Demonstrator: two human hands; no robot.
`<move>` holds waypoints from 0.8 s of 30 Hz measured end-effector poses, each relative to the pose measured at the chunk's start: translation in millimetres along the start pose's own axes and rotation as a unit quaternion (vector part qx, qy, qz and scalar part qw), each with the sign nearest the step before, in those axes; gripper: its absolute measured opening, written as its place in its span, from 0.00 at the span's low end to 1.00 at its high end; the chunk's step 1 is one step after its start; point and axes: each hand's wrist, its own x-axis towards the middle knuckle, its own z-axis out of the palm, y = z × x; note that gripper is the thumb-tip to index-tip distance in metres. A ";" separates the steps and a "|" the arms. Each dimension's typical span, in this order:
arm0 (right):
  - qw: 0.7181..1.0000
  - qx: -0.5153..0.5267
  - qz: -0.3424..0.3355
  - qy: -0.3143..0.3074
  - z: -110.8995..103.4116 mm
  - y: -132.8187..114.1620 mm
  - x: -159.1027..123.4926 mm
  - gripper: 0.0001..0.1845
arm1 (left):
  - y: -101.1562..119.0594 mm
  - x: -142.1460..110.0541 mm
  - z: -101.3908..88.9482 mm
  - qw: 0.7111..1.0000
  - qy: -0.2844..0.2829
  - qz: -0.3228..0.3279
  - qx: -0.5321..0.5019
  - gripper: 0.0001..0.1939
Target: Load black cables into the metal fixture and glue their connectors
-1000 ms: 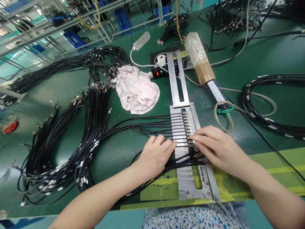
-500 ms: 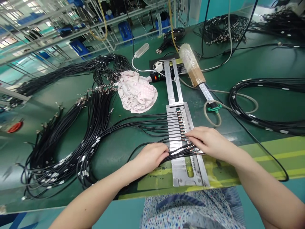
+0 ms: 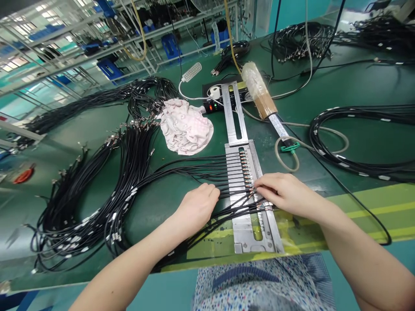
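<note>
A slotted metal fixture (image 3: pixel 241 235) lies lengthwise before me. Several black cables (image 3: pixel 207 167) run across it from the left, their metal ends lined up along its slot. The fingers of my right hand (image 3: pixel 285 192) are pinched on the end of a black cable at the slot's right side. To the left of the fixture, my left hand (image 3: pixel 199 205) is closed with fingers curled around a black cable; the grip itself is partly hidden. Loose black cables (image 3: pixel 227 211) lie across the fixture's lower part, below both hands.
Thick bundles of black cable (image 3: pixel 121 172) lie at the left, and coiled cable (image 3: pixel 324 147) at the right. A pink-white cloth (image 3: pixel 186 127), a power strip (image 3: pixel 212 106), a small lamp (image 3: pixel 192 72) and a wrapped tube (image 3: pixel 259 88) sit toward the back.
My left hand has moved up and to the left, away from the fixture's edge and the loose cables below. My right hand stays at nearly the same spot on the slot.
</note>
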 end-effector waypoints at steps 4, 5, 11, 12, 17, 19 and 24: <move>0.999 -0.009 0.013 -0.035 2.6 -0.1 -0.9 0.16 | 1.5 -3.7 -0.8 0.999 0.004 0.035 0.022 0.10; 0.999 -0.018 0.022 -0.041 3.3 -0.7 -0.8 0.17 | 1.4 -5.3 -1.7 0.999 0.008 0.036 0.021 0.10; 0.997 -0.013 0.024 -0.075 -0.6 -5.5 -2.3 0.15 | -1.1 -23.4 -3.5 0.992 0.121 0.041 -0.019 0.08; 0.996 0.002 0.018 -0.087 -2.9 -6.4 -3.2 0.15 | -2.1 -26.3 -2.3 0.988 0.144 0.034 -0.033 0.07; 0.983 0.046 0.013 -0.179 -13.0 -9.7 -6.9 0.14 | -6.5 -26.2 7.0 0.993 0.112 -0.028 -0.027 0.09; 0.982 0.046 0.012 -0.184 -13.8 -9.4 -7.4 0.16 | -6.0 -21.7 9.7 0.996 0.081 -0.026 -0.002 0.09; 0.997 0.033 -0.011 -0.076 -4.9 -4.3 -5.9 0.14 | -2.1 -15.5 11.5 0.997 0.063 -0.033 -0.011 0.11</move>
